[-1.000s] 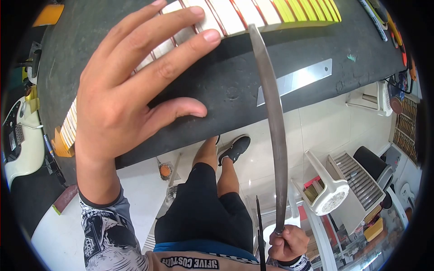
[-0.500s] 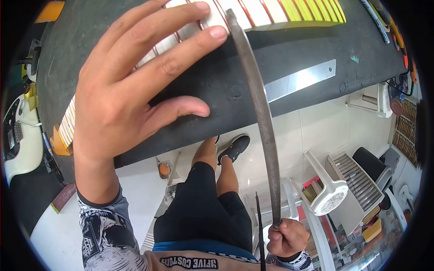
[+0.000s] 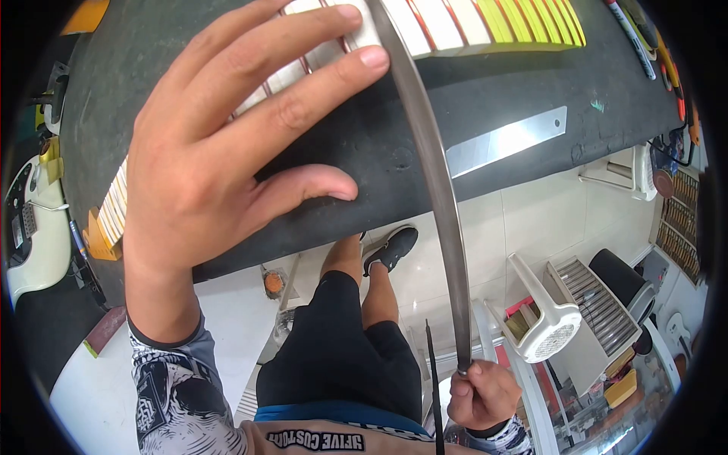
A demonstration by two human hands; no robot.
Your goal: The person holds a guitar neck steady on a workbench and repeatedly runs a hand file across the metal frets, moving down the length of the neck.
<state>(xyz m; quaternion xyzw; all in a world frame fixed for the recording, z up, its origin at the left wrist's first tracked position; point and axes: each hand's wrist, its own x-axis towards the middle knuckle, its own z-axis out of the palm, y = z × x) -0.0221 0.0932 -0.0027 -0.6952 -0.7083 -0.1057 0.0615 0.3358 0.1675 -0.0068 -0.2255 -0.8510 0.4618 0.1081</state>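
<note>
A guitar neck (image 3: 455, 26) lies across the top of the view, its fretboard covered in white and yellow strips between copper-coloured fret lines. My left hand (image 3: 220, 144) rests over its white part with the fingers spread and the thumb apart. Low on the right, my right hand (image 3: 485, 394) is closed round the near end of a long metal file (image 3: 436, 182). The file reaches up past my left index fingertip and over the neck, its far tip beyond the top edge of the view.
A flat metal strip (image 3: 508, 140) with a hole lies on the dark bench top (image 3: 318, 235). Markers (image 3: 633, 38) lie at right, a white guitar body (image 3: 34, 227) at far left. A white stool (image 3: 550, 326) and a tool rack (image 3: 595, 303) stand below right.
The file has slid forward along its length, so its tip has left the view at the top. My left hand has stayed on the neck, fingers still spread.
</note>
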